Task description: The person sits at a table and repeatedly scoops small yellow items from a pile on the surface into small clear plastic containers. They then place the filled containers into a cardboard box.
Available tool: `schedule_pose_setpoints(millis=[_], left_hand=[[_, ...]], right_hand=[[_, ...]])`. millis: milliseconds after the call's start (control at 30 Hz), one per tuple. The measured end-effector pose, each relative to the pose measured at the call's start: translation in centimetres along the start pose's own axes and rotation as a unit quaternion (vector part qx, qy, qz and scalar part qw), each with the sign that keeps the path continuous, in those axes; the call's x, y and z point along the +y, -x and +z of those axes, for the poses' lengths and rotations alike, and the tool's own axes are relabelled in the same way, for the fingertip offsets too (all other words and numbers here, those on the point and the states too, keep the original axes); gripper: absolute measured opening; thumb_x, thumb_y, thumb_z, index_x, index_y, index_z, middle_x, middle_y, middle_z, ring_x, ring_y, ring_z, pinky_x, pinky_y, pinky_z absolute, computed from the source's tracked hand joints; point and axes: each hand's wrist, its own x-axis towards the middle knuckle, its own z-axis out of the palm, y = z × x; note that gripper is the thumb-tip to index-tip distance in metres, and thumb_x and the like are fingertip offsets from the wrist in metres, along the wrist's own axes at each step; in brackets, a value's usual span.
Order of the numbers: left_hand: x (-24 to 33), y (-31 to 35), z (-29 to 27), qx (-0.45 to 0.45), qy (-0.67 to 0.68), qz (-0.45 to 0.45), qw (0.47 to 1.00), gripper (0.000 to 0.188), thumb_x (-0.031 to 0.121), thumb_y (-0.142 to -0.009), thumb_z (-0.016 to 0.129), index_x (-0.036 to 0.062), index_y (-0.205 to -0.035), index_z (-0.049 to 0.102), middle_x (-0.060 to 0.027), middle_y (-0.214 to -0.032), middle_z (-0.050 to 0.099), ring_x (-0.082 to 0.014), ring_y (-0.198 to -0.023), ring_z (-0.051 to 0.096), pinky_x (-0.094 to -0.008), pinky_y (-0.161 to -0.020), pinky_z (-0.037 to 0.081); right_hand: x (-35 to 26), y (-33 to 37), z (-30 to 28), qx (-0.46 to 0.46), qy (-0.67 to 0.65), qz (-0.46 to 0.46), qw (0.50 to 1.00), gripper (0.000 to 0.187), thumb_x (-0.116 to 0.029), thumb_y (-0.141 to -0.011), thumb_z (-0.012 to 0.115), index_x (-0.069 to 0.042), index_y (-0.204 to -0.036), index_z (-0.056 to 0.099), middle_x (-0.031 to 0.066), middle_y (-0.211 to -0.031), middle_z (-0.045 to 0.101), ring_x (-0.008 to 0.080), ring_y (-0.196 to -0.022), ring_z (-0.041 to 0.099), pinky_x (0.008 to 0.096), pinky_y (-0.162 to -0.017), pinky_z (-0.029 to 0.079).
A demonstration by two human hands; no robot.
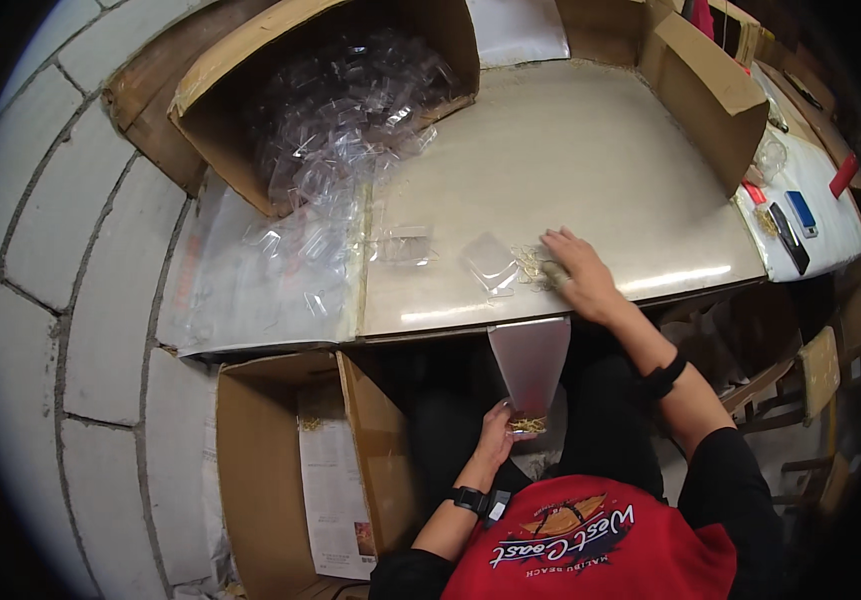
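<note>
My left hand (493,432) is closed on a small transparent plastic box (527,434) below the table's front edge. Small gold-coloured pieces (526,425) lie in it, right under the lower end of a pale sloping chute (530,360). On the tabletop, my right hand (586,277) is stretched out with its fingers extended. It rests beside a small pile of thin gold-coloured pieces (528,262), too fine to name. Something greenish covers one of its fingertips. Left of the pile lie a transparent plastic piece (491,262) and a transparent box (405,246).
A tipped cardboard box (240,80) spills many transparent plastic boxes (350,110) onto the table (570,140). Another carton (375,440) stands below left, with paper inside. Cardboard walls (695,100) bound the right side. A blue device (800,214) and black tool (788,240) lie beyond.
</note>
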Motion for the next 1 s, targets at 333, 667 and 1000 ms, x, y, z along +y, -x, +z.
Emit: schedule_pose_setpoints(millis=[333, 667, 1000], left_hand=[[-0.3, 0.5, 1.4, 0.012, 0.027, -0.03, 0.999, 0.042, 0.034, -0.096, 0.043, -0.0001, -0.121, 0.049, -0.0196, -0.111, 0.061, -0.0347, -0.091, 0.066, -0.0412, -0.064, 0.06], [0.2, 0.3, 3.1, -0.034, 0.037, -0.069, 0.996, 0.039, 0.033, -0.096, 0.039, 0.0007, -0.117, 0.05, -0.0178, -0.105, 0.065, -0.0303, -0.089, 0.067, -0.0382, -0.066, 0.058], [-0.1, 0.6, 2.3, -0.027, 0.034, -0.061, 0.997, 0.041, 0.031, -0.097, 0.038, -0.0013, -0.119, 0.05, -0.0197, -0.113, 0.062, -0.0338, -0.093, 0.066, -0.0382, -0.067, 0.059]], right_hand=[[-5.1, 2.4, 6.5, 0.138, 0.135, -0.014, 0.981, 0.045, -0.013, -0.088, 0.052, 0.01, -0.125, 0.043, 0.0277, -0.134, 0.041, 0.0402, -0.13, 0.034, 0.0461, -0.108, 0.028], [-8.9, 3.1, 3.3, 0.072, 0.075, -0.078, 0.992, 0.057, -0.024, -0.079, 0.066, 0.001, -0.127, 0.046, 0.0253, -0.134, 0.042, 0.0383, -0.129, 0.036, 0.0505, -0.104, 0.03], [-6.6, -4.7, 1.9, 0.104, 0.039, -0.007, 0.994, 0.072, -0.043, -0.078, 0.069, 0.001, -0.129, 0.043, 0.0275, -0.136, 0.04, 0.0401, -0.122, 0.043, 0.0403, -0.097, 0.041]])
